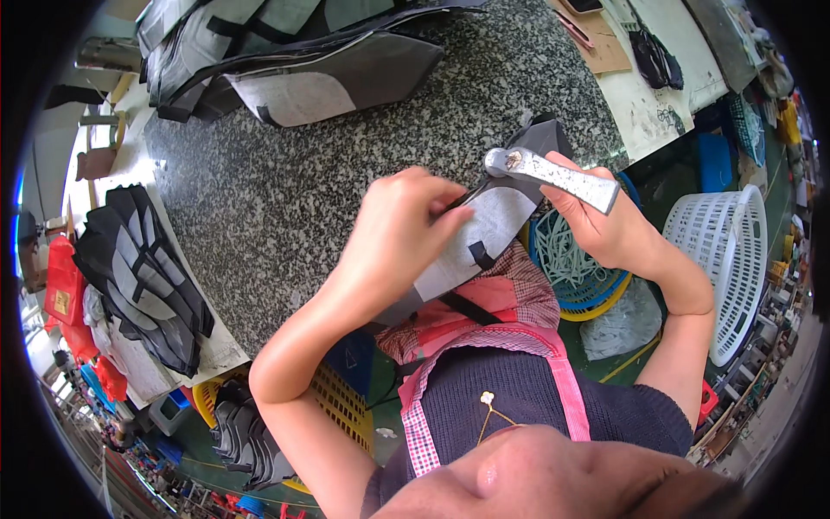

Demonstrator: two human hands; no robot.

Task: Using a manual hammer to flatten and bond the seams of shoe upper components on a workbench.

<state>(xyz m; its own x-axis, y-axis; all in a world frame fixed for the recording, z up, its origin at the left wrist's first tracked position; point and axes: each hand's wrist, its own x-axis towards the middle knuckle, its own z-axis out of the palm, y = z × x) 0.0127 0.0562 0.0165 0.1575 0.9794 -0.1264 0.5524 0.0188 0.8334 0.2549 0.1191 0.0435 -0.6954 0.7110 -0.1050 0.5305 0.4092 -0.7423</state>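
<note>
My right hand (605, 227) is closed round a hammer, whose scuffed silver metal head (566, 180) is over the far end of a flat workpiece; its handle is mostly hidden. That workpiece is a black panel with a light grey patch (497, 214) and a small black tab. It lies slantwise across the near edge of the stone-topped table (285, 208). At the panel's far edge, my left hand (402, 216) has thumb and forefinger closed on the black border. The other fingers curl inward.
Similar black and grey panels form a stack (294, 91) at the back and a fanned pile (143, 277) at left. Below the near right edge, pale green strips (566, 251) fill a basket. A white perforated basket (735, 259) stands farther right. A pink apron (519, 303) meets the panel.
</note>
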